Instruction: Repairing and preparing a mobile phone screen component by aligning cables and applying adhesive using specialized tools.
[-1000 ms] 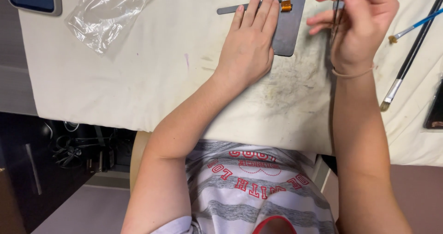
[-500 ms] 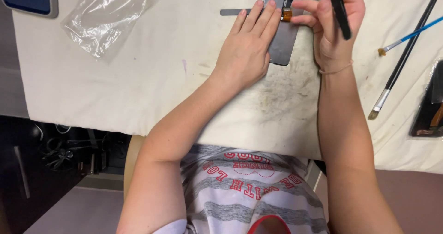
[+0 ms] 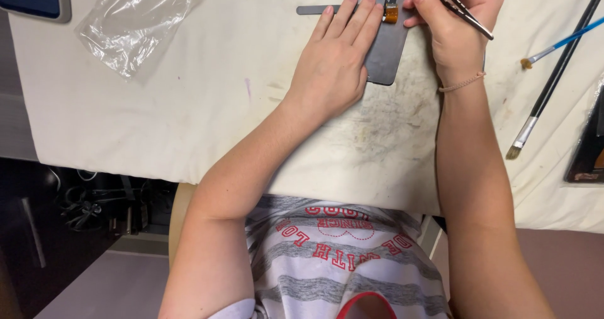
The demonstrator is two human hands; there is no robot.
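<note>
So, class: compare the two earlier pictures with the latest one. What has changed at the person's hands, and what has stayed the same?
The right hand has drawn in toward the grey panel, turning its thin metal tool from upright to slanting, tip toward the orange connector. The left hand stays flat on the panel. The plastic bag, the brushes and the cloth have not moved.

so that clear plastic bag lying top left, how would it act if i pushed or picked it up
The clear plastic bag looks crumpled and thin, so it would probably flop and sag rather than hold its shape. It seems flat and empty, likely very light, so a push may just crease it or skate it across the white cloth. Its glossy surface suggests a slippery grip.
</note>
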